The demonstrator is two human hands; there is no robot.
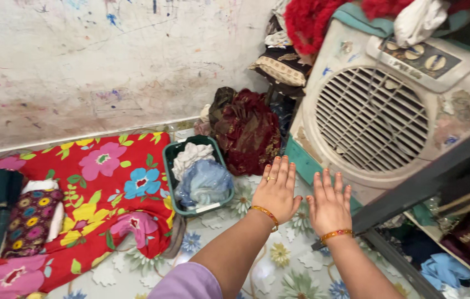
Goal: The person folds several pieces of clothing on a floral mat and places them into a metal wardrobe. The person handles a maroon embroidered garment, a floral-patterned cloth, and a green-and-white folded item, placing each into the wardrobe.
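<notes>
Basket (169,166), green plastic, on floral floor sheet (279,260) at frame centre, filled with white cloth (190,155) and blue garment (207,182).

Head view: left hand (276,191) at basket's 3 o'clock, just beside it, palm down, fingers stretched flat and close together, holding nothing. Right hand (330,206) at left hand's 3 o'clock, same flat pose, empty. Air cooler (373,116) at 1 o'clock of both hands. Red flowered bedsheet (107,188) at basket's 9 o'clock. Maroon cloth bundle (246,130) at basket's 1 o'clock.
</notes>
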